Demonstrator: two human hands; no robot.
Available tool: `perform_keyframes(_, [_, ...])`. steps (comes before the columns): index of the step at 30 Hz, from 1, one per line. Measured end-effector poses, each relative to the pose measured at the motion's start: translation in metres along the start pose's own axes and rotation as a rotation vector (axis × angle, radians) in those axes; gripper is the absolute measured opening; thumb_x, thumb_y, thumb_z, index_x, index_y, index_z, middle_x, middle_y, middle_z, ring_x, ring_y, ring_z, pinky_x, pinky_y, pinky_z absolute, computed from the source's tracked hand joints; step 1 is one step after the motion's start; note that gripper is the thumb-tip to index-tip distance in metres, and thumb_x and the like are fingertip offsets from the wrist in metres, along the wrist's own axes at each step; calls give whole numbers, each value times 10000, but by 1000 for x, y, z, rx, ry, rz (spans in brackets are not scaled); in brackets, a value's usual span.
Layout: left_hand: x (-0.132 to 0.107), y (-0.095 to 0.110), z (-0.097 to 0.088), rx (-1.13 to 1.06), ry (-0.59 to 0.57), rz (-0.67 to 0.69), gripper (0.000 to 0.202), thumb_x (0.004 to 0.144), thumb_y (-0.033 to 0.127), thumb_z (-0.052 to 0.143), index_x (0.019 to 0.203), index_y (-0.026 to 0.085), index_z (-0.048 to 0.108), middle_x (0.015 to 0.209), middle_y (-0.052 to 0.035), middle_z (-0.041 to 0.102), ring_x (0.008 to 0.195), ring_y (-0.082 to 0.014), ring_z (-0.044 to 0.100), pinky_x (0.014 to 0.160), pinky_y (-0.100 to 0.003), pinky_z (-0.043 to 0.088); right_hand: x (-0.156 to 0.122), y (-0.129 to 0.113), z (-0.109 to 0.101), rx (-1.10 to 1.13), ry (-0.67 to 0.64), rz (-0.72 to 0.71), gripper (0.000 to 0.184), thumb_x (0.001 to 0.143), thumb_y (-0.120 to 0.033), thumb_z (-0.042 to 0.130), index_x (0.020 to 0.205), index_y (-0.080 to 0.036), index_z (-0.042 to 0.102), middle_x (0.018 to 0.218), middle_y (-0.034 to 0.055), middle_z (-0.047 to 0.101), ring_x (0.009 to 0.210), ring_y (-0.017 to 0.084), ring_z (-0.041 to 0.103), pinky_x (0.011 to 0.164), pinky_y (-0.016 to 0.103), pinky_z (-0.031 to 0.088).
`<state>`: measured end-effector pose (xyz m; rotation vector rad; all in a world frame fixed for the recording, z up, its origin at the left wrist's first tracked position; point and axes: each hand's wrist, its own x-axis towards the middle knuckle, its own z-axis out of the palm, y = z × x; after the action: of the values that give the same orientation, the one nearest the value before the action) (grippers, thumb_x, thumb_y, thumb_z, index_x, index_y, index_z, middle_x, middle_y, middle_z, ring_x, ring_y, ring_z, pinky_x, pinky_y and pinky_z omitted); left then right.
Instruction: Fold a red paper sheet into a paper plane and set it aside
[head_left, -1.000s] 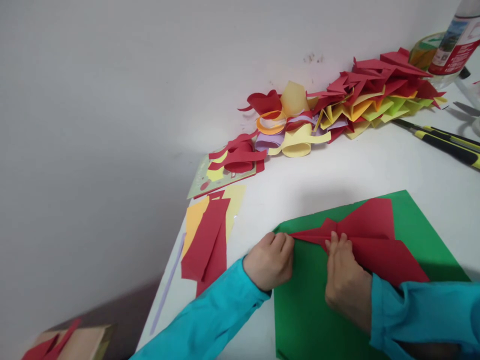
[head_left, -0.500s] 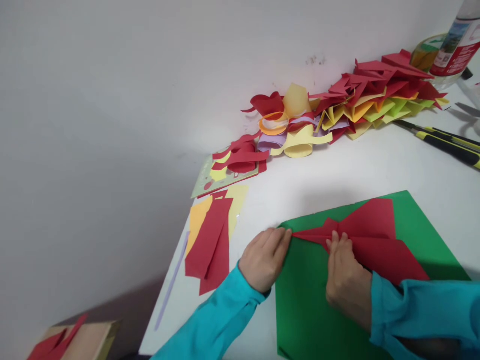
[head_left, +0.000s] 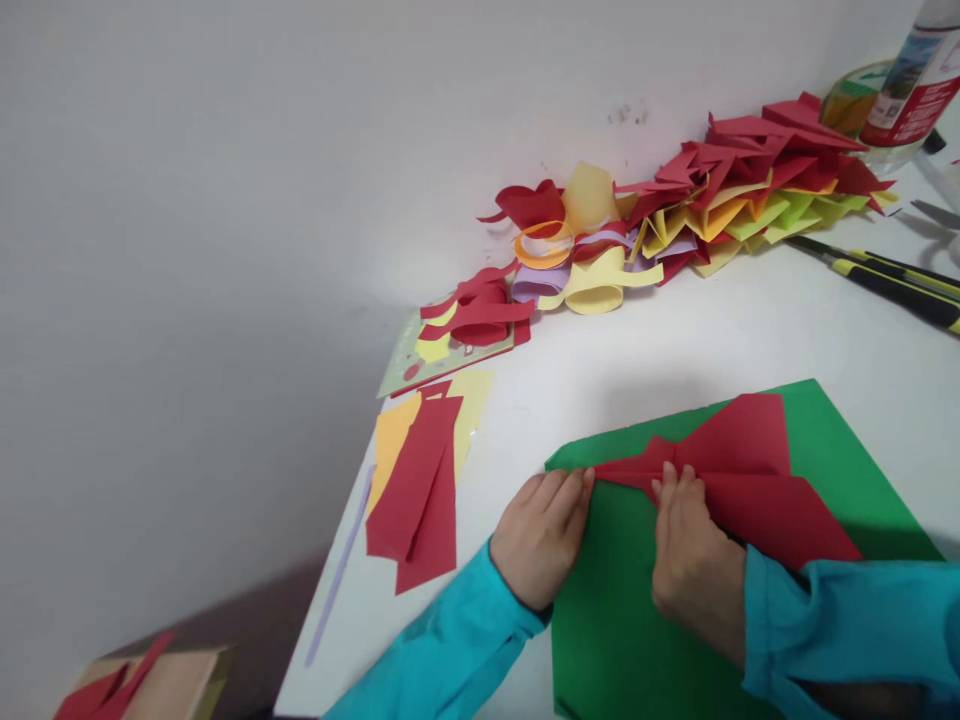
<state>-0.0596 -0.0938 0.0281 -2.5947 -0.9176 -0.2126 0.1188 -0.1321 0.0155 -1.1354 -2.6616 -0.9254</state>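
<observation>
A folded red paper (head_left: 765, 495), narrow at its left end and flaring into two wings on the right, lies on a green sheet (head_left: 832, 440). My left hand (head_left: 546, 525) is closed, fingers pinched at the narrow tip of the paper. Bent and close together, the fingers of my right hand (head_left: 694, 550) press on the paper's middle, beside its centre crease. The thumbs are mostly hidden.
Left of the sheet lie red paper pieces (head_left: 420, 490) and a thin purple strip (head_left: 339, 570). Along the wall stand curled paper shapes (head_left: 596, 285) and red folded papers (head_left: 750, 150). A cutter knife (head_left: 892, 290) and a bottle (head_left: 911, 95) are at right.
My left hand has shifted slightly right and down at the paper's tip. The right hand stays on the middle of the paper, almost unmoved.
</observation>
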Motion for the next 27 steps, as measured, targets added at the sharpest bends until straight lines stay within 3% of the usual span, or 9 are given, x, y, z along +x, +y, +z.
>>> perform_keyframes(9, [6, 10, -7, 186, -88, 0, 242, 846, 70, 382, 972, 50, 588, 768, -89, 593, 648, -176, 502, 560, -309, 450, 0, 0, -2, 19, -3, 12, 305, 755, -124, 466, 892, 77, 650, 899, 263, 657, 783, 309, 634, 681, 486, 459])
perform_keyframes(14, [-4, 21, -3, 186, -117, -156, 303, 803, 47, 424, 1065, 68, 575, 905, -135, 580, 767, -222, 506, 628, -345, 447, 0, -2, 0, 0, -4, 29, 301, 759, -121, 465, 900, 65, 654, 890, 249, 664, 766, 312, 636, 665, 485, 460])
perform_keyframes(21, [-14, 27, 1, 217, -98, -311, 353, 810, 77, 440, 1117, 190, 572, 877, -127, 553, 788, -244, 504, 603, -343, 426, -1, -8, 5, 68, 33, 73, 305, 782, -137, 493, 900, 104, 637, 904, 292, 644, 794, 325, 631, 676, 506, 460])
perform_keyframes(27, [-13, 26, 1, 135, -97, -257, 352, 828, 74, 378, 1128, 106, 559, 1058, -134, 566, 903, -248, 491, 695, -353, 443, -2, -4, 3, 64, 43, 59, 294, 777, -106, 456, 892, 85, 649, 904, 267, 654, 807, 311, 630, 685, 487, 463])
